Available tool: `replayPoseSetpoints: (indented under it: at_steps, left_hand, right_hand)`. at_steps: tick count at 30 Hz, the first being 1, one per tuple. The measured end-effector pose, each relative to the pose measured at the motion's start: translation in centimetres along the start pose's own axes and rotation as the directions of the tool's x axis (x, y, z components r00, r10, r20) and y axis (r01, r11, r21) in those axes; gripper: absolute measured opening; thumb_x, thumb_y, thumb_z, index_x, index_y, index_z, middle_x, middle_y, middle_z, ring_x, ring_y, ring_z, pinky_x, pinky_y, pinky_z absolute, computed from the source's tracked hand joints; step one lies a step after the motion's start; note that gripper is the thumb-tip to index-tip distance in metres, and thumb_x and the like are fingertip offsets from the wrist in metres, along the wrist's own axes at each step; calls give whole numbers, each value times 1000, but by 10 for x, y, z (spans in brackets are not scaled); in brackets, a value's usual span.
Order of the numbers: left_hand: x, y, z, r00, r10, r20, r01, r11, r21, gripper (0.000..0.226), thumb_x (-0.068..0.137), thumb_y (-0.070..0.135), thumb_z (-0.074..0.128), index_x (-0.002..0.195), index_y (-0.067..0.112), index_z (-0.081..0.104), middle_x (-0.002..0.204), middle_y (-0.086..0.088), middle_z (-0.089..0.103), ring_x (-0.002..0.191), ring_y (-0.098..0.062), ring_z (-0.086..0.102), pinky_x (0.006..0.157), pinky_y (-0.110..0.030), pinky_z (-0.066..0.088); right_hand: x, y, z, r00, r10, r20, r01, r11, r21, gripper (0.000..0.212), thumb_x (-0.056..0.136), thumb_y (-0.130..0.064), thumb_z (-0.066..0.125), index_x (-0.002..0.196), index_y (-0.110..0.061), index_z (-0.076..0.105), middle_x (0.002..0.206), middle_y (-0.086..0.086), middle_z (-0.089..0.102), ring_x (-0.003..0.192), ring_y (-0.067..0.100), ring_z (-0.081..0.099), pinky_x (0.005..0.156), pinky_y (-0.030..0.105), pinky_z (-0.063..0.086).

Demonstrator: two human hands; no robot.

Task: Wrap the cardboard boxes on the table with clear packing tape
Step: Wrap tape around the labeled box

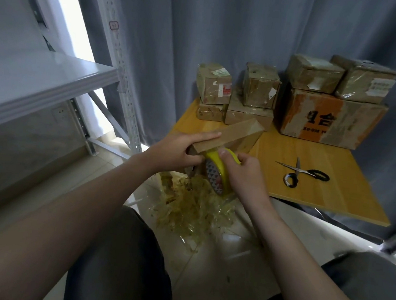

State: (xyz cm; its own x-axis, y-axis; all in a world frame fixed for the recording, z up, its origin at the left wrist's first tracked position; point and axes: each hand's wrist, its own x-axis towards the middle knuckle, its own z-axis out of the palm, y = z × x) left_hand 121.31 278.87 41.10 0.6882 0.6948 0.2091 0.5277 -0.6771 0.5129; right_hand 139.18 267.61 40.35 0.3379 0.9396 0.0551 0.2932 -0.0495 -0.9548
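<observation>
We clamp the box (pixel 237 132), which points away rightward, at its near end with our left hand (pixel 180 148); just beneath the box, our right hand (pixel 244 175) grips the tape roll (pixel 214 175).

yellow tape roll (pixel 216 169), black-handled scissors (pixel 303 174), grey curtain (pixel 202 30)

Left hand (pixel 182 148) holds box (pixel 231 135); right hand (pixel 245 175) grips tape roll (pixel 216 173).

A single wide-angle camera on the head looks forward and down, near the table (pixel 313 188) at one o'clock. The shelf (pixel 42 81) sits at ten o'clock and the curtain (pixel 202 30) at twelve, with the edges seemingly lens-bent.
</observation>
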Motion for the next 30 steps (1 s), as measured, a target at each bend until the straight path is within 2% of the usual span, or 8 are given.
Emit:
replayPoseSetpoints:
  at_steps: [4, 10, 14, 17, 21, 23, 27, 30]
  left_hand:
    - [1, -8, 4, 993, 112, -34, -112, 994, 3, 60, 99, 22, 66, 151, 44, 47, 132, 5, 61, 102, -3, 59, 87, -25, 53]
    - [2, -22, 14, 955, 253, -154, -254, 967, 17, 42, 98, 17, 65, 139, 26, 66, 164, -2, 35, 150, -17, 36, 120, -41, 38]
    - [4, -20, 13, 972, 143, -189, -171, 975, -141, 50, 97, 9, 66, 137, 38, 64, 158, 4, 44, 147, -10, 38, 120, -35, 36]
    - [8, -20, 9, 965, 16, -262, -91, 957, -275, 52, 95, 7, 67, 130, 45, 62, 142, 14, 57, 136, -3, 49, 112, -27, 42]
    - [17, -25, 12, 913, -340, -224, 142, 782, -607, 39, 99, 12, 66, 133, 32, 63, 124, 0, 65, 97, -17, 74, 63, -33, 64]
    - [22, -36, 16, 873, -454, -180, 228, 704, -673, 41, 100, 15, 65, 141, 20, 59, 128, -11, 62, 87, -17, 75, 58, -35, 63]
    - [30, -58, 19, 815, -469, -339, 296, 842, -452, 52, 96, 23, 72, 144, 14, 57, 137, -8, 58, 113, -20, 65, 83, -21, 54]
    - [30, -67, 24, 897, -405, -175, 316, 866, -388, 103, 74, 38, 93, 157, 19, 36, 141, 4, 49, 131, -14, 52, 102, -22, 48]
  right_hand:
    - [10, -2, 1, 1000, -1, -12, 1, 999, -33, 40, 98, -50, 62, 86, -14, 74, 77, 2, 75, 77, 20, 72, 78, 50, 61]
    - [16, -2, 1, 1000, -24, 15, 24, 1000, -9, 39, 97, -55, 63, 88, -19, 75, 76, -1, 75, 75, 15, 73, 74, 45, 62]
    - [18, -2, -3, 994, -103, 40, 98, 987, 124, 27, 102, -40, 61, 87, -20, 72, 69, -8, 70, 56, -1, 66, 51, 16, 50]
    - [28, 0, -7, 978, -206, 43, 195, 963, 186, 25, 103, -28, 61, 79, -21, 69, 62, -14, 64, 58, -3, 57, 56, 13, 44]
    - [52, -5, 1, 966, -252, 59, 231, 942, 242, 16, 104, -18, 59, 91, -19, 69, 71, -16, 71, 69, -3, 64, 63, 14, 49]
    - [67, -7, 11, 961, -267, 68, 245, 941, 234, 16, 104, -16, 59, 92, -19, 69, 72, -16, 70, 70, -3, 63, 64, 13, 48]
    - [100, -7, 37, 966, -252, 65, 237, 956, 175, 17, 103, -31, 62, 95, -20, 71, 81, -9, 72, 74, 0, 66, 66, 17, 51]
    - [120, -6, 55, 977, -205, 55, 200, 976, 87, 25, 101, -44, 62, 96, -21, 72, 86, -7, 74, 76, 1, 67, 69, 20, 52]
